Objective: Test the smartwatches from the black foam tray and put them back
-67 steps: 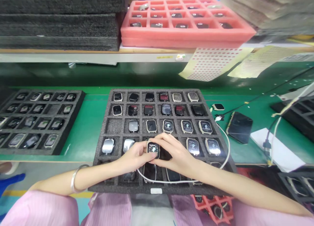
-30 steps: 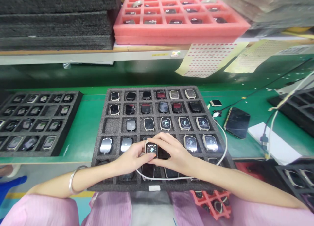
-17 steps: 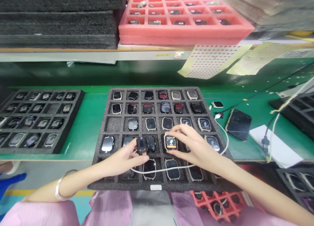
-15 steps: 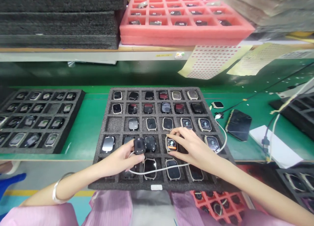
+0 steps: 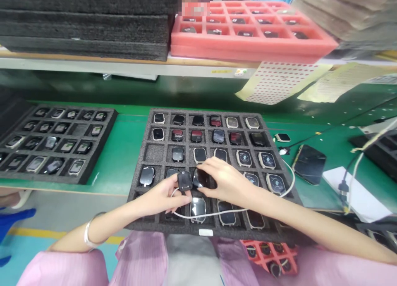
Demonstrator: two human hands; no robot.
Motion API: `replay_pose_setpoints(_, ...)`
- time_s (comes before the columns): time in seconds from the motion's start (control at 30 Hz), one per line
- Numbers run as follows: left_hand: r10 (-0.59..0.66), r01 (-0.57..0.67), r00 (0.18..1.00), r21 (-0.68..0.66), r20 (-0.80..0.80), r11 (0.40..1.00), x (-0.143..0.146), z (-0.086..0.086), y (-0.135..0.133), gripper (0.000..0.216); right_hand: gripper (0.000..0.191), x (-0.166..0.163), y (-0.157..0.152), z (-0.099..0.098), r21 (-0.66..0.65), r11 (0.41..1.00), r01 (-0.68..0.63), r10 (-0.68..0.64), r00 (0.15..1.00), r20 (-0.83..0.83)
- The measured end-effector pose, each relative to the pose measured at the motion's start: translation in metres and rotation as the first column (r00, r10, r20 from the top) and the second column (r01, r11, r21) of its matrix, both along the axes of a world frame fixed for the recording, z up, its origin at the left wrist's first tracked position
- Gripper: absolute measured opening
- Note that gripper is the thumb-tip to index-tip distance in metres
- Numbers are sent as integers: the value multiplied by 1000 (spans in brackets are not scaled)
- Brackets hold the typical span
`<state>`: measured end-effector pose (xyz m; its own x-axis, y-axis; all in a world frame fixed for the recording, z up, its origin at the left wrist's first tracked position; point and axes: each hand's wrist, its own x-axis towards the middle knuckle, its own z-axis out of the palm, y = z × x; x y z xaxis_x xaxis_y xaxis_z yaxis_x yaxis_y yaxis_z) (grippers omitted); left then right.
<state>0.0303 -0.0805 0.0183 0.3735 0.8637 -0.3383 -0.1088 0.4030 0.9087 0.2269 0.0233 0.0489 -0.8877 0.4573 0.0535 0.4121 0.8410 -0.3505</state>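
Note:
My left hand (image 5: 169,194) is closed on a small black square device (image 5: 185,181) with a white cable (image 5: 214,214), held above the tray. Thumb and fingers of my right hand (image 5: 223,178) grip the edges of a dark-faced smartwatch (image 5: 201,178), right beside that device. Both hands are over a black foam tray (image 5: 154,153), whose cells hold many square smartwatches. In the third row, a watch with a lit dial (image 5: 244,158) lies to the right. My right hand and forearm hide several cells.
Another black foam tray (image 5: 102,143) with watches lies to the left. On the right are a dark phone-like slab (image 5: 309,164), a loose watch (image 5: 282,137) and cables. A pink foam tray (image 5: 248,52) stands on the shelf; another pink tray (image 5: 263,259) is below the bench.
My right hand has left the watch with the lit screen and moved left to the dark-faced watch. My left hand still holds the black device. The view has shifted slightly.

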Motion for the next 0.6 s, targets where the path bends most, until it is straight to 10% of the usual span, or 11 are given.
replay_pose_setpoints(0.17,-9,9,1000,20,21,1000,0,1,2,37,36,0,1,17,-135,988,-77,44,972,-231)
replay_pose_setpoints(0.6,143,-142,989,53,-27,988,9,-1,0,29,37,-20,-4,3,-108,970,-219,199,965,-170)
